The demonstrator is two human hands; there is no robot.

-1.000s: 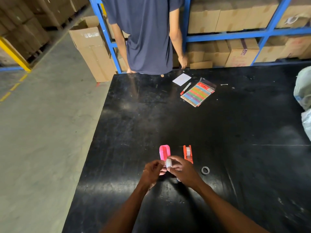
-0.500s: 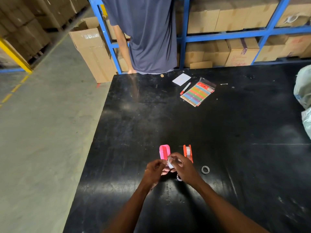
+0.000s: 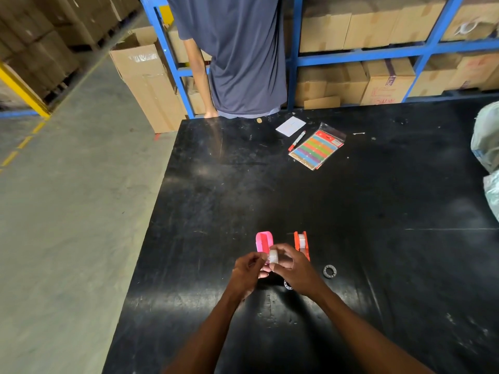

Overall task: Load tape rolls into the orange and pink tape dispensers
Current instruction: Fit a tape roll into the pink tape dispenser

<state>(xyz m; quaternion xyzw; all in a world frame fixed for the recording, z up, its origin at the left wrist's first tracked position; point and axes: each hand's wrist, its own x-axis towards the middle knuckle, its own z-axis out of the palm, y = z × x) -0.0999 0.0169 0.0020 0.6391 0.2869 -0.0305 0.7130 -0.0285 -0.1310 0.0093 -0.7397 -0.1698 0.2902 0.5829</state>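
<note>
A small clear tape roll [image 3: 273,256] is pinched between the fingers of my right hand [image 3: 294,268], held just above the table. My left hand [image 3: 248,271] touches the roll's left side with its fingertips. Right behind the hands, the pink dispenser [image 3: 263,241] stands on the black table [image 3: 378,211] with its slot showing no roll. To its right stands the orange dispenser [image 3: 301,242], a clear roll seated in it. A loose ring-shaped core [image 3: 329,271] lies to the right, and another ring [image 3: 287,284] peeks out under my right hand.
At the table's far side lie a pack of coloured strips [image 3: 317,149], a red-capped marker [image 3: 297,140] and a white card [image 3: 290,126]. A person in a dark shirt [image 3: 243,55] stands at the far edge before blue shelving with cardboard boxes. Bagged items [image 3: 488,147] sit at the right edge.
Both hands have shifted slightly away from me with the roll, closer to the pink dispenser. The person at the far edge has turned and shifted a little.
</note>
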